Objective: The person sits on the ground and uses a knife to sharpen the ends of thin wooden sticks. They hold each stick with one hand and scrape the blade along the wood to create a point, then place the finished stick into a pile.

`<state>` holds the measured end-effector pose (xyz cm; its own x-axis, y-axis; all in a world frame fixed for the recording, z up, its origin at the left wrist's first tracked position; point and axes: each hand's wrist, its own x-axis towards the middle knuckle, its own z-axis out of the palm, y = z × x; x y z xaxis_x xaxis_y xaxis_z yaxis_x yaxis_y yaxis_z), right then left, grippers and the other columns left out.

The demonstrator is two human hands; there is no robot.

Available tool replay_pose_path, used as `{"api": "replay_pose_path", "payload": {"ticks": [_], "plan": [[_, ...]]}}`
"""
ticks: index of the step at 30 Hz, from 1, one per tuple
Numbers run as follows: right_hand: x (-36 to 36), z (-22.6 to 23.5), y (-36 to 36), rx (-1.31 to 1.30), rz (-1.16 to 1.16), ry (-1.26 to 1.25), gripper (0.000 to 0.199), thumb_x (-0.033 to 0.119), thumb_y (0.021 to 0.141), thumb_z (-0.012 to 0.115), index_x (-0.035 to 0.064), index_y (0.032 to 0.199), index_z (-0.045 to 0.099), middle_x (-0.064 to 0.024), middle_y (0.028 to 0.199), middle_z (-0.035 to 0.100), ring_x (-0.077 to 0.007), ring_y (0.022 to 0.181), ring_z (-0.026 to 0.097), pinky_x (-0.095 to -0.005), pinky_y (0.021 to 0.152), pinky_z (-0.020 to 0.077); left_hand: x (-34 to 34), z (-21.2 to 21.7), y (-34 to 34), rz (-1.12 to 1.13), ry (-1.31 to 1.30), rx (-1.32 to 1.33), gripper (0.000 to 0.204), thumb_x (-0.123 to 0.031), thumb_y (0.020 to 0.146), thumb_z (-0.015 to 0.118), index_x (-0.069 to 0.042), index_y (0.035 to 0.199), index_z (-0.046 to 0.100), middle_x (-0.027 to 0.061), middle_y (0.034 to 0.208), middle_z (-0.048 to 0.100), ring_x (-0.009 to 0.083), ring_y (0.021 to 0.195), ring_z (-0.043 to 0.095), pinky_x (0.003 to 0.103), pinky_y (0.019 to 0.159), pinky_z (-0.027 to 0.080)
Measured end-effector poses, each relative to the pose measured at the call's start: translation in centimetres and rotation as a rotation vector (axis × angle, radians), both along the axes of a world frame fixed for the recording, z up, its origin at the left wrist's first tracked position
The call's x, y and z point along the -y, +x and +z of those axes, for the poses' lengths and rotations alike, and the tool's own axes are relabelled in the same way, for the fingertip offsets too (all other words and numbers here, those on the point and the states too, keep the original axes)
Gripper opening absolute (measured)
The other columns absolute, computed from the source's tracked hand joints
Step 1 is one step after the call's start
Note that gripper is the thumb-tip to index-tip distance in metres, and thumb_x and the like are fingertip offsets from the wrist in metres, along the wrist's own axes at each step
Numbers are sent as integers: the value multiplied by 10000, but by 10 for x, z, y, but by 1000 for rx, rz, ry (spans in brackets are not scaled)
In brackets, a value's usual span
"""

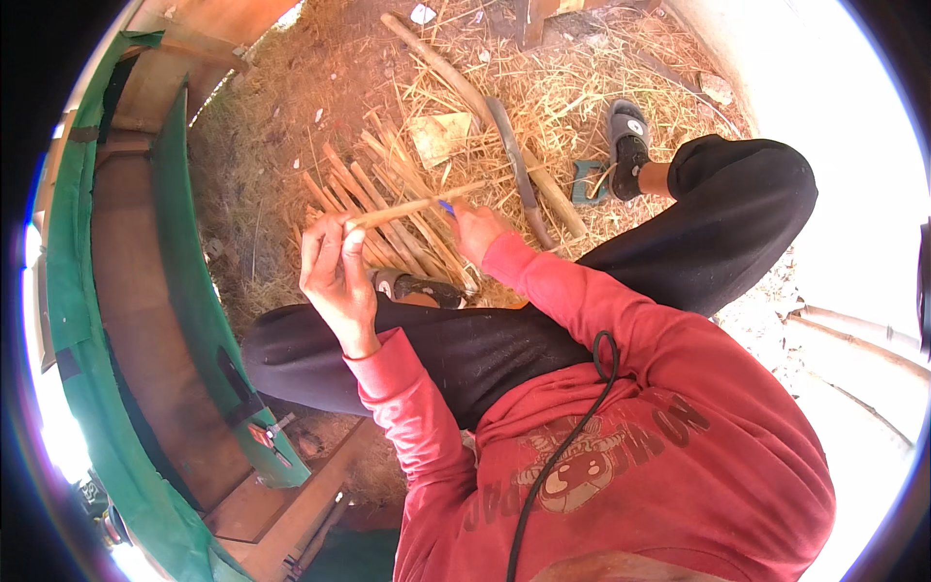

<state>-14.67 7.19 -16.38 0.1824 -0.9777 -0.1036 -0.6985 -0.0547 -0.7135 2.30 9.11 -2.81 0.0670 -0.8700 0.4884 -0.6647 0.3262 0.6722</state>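
Note:
My left hand (335, 276) is closed around the near end of a thin, pale peeled stick (402, 210). The stick slants up to the right, over several similar sticks (347, 184) lying side by side on the ground. Close to the stick's far half, my right hand (477, 233) is wrapped around a small blue tool (446, 207). Only a bit of blue shows at its fingers; the tool's kind and any blade are hidden.
Straw shavings (572, 107) cover the ground. A long curved branch (441, 68), a dark curved piece of wood (514, 160) and a short thick stick (555, 199) lie beyond my hands. A green-edged wooden structure (175, 242) stands left; a pale wall (776, 87) rises right.

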Motion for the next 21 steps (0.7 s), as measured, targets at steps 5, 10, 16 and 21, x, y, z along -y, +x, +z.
{"api": "replay_pose_path", "payload": {"ticks": [5, 10, 16, 21], "plan": [[2, -8, -5, -6, 7, 147, 240, 115, 953, 501, -12, 1153, 537, -233, 786, 667, -382, 742, 678, -472, 635, 543, 4, 5, -10, -12, 16, -15, 192, -143, 937, 651, 20, 1034, 686, 49, 1001, 621, 112, 845, 563, 254, 766, 467], [6, -19, -4, -73, 21, 183, 249, 94, 943, 510, -25, 1162, 521, -232, 827, 679, -380, 835, 692, -452, 708, 560, 2, 4, -5, -24, 0, 0, 207, -157, 932, 662, 12, 1047, 694, 45, 1005, 623, 107, 862, 561, 246, 766, 466], [17, -88, -18, -252, -68, 167, 222, 98, 952, 474, 18, 1153, 523, -251, 876, 680, -394, 824, 694, -483, 679, 558, 12, 5, -12, -54, -35, -1, 222, -161, 939, 654, 19, 1063, 694, 55, 1019, 631, 112, 841, 583, 246, 746, 484], [18, -68, -5, -290, -47, 223, 259, 52, 931, 472, 13, 1179, 533, -229, 988, 687, -359, 930, 693, -447, 740, 571, 9, -7, -2, 14, -46, -56, 222, -170, 948, 644, 19, 1054, 693, 49, 1009, 633, 106, 770, 591, 245, 704, 490]]}}
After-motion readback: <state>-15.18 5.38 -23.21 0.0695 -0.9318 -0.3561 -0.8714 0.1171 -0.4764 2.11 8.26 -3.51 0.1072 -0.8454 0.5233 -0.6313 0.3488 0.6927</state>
